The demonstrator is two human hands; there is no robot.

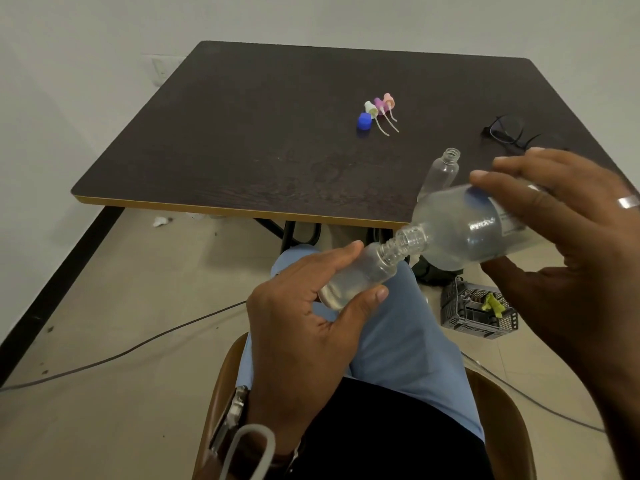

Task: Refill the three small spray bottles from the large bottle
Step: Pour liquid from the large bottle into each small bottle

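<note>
A dark wood-grain table point(242, 133) stands against plain white walls point(86, 46); beige tiled floor point(121, 289), black skirting point(52, 282) along it.

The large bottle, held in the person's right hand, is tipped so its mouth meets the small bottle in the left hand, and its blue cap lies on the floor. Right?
Not quite. The head view shows the blue cap on the table, beside the spray tops, not on the floor.
</note>
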